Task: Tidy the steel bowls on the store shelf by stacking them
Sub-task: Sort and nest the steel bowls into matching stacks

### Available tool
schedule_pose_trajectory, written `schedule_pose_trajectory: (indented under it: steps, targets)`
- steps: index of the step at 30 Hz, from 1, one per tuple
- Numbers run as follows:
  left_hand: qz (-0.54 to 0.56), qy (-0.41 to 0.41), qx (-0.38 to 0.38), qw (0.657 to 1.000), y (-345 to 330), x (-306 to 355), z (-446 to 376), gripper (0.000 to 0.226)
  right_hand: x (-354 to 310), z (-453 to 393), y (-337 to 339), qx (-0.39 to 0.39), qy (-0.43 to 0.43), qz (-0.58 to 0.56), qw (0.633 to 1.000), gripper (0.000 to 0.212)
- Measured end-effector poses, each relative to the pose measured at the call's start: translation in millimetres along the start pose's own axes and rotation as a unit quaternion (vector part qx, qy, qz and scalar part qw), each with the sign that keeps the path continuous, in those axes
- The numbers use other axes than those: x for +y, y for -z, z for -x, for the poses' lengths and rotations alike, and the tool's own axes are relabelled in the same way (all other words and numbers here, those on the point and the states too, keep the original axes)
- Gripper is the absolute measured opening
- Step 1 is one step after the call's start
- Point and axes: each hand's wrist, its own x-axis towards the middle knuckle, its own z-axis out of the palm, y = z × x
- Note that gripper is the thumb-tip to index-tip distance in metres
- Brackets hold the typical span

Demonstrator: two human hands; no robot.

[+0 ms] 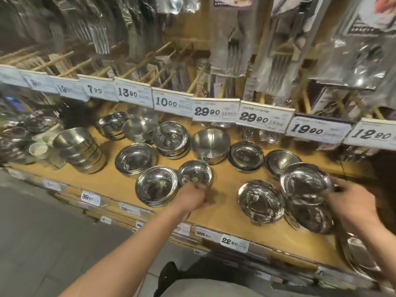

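Bowls lay scattered over the wooden shelf [222, 213], a tall stack [80, 150] at the far left. Next came the left hand [194, 199], fingers curled onto the near rim of a small bowl [195, 173]. Further right, the right hand [348, 205] gripped a tilted bowl [306, 182] by its edge, above another bowl [310, 217].

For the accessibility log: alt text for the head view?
A person's left hand grips a small round steel bowl on a wooden store shelf of bowls; the right hand tilts a wider steel bowl above another.
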Motion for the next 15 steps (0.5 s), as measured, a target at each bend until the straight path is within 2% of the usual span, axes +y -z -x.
schedule_pose_trajectory:
  steps: [2,6,11,15]
  targets:
    - [0.026,-0.012,0.027,0.999,30.6,6.6,-3.0,0.01,-28.1,5.9,-10.9,0.012,0.016,-0.061,0.998,0.04]
    - [0.039,-0.025,0.061,0.997,93.8,6.0,-14.2,0.012,-79.3,23.9,-52.6,-0.074,0.006,-0.198,0.977,0.039]
    - [0.087,-0.004,0.038,0.996,150.2,-10.1,-19.7,0.011,-110.6,68.8,-124.4,-0.171,0.064,-0.169,0.969,0.017]
    - [0.108,-0.006,0.026,0.994,177.4,-19.4,-28.8,0.009,-102.7,95.2,-157.6,-0.178,0.034,-0.169,0.969,0.041]
